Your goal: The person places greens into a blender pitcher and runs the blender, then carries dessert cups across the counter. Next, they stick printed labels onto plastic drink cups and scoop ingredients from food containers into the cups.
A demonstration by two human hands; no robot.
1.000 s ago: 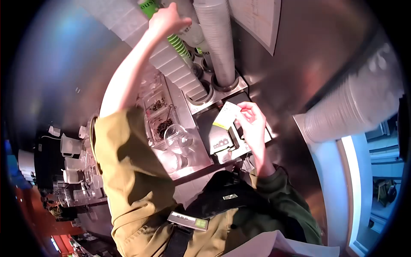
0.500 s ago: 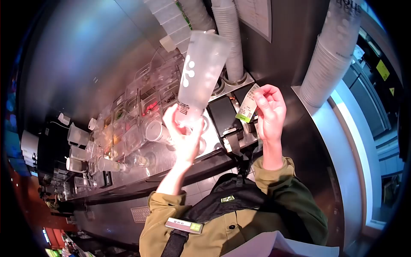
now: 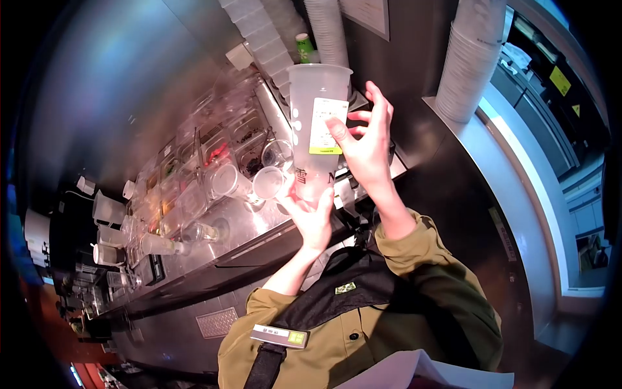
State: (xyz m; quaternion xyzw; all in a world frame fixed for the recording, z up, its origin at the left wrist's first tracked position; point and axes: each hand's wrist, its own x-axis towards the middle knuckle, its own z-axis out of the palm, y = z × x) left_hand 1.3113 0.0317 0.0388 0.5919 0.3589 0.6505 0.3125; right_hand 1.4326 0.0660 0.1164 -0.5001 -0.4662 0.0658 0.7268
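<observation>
Upright in front of me is a tall frosted plastic cup [image 3: 308, 87] with dark lettering near its bottom. My left hand [image 3: 310, 217] grips it around the base. A white label [image 3: 322, 120] with a green lower edge lies flat against the cup's side. My right hand [image 3: 368, 146] has its thumb pressed on the label, while its other fingers are stretched and spread to the right of the cup. Behind my left hand, two white cups [image 3: 267, 184] [image 3: 228, 180] stand on the steel counter.
Clear bins of ingredients [image 3: 214, 152] line the counter's back. Tall stacks of cups rise behind the held cup and at the right [image 3: 463, 71]. A green-wrapped container [image 3: 303, 47] stands between stacks. White pitchers [image 3: 109, 211] are at the far left of the counter [image 3: 253, 220].
The label went from my right fingers onto the cup's side. My right hand moved left and up to the cup, its fingers spreading. The cup turned more upright.
</observation>
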